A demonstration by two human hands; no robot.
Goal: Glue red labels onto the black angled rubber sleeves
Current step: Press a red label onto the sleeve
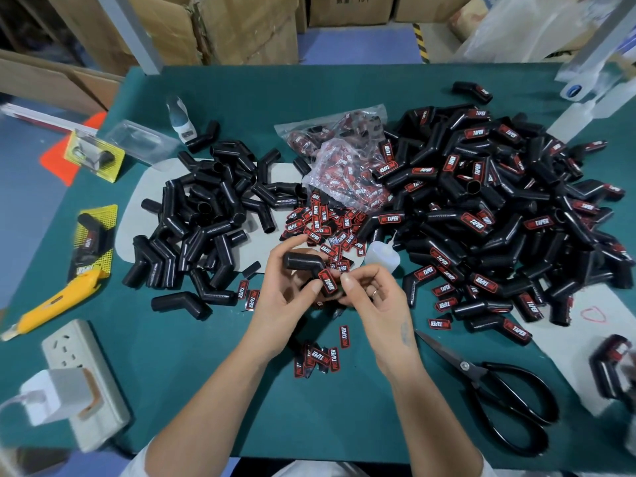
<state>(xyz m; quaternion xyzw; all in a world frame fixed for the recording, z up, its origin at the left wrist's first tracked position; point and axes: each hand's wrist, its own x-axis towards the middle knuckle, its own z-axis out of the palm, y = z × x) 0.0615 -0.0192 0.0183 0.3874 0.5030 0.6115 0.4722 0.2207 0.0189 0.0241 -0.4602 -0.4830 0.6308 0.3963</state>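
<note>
Bright, even overhead light falls across the table (344, 418), leaving only soft shadows. The centre is sharp; the wide lens bends the edges, where the power strip (86, 383) and corners blur.

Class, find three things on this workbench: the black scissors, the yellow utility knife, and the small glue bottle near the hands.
Black scissors (465, 365), head view, on the pivot screw.
Yellow utility knife (58, 299), head view, mid-handle.
Glue bottle (380, 257), head view, on its translucent body.

Black scissors (495, 383) are laid on the green bench (344, 425); a yellow knife (55, 301) and white power strip (86, 383) are seen left.
</note>
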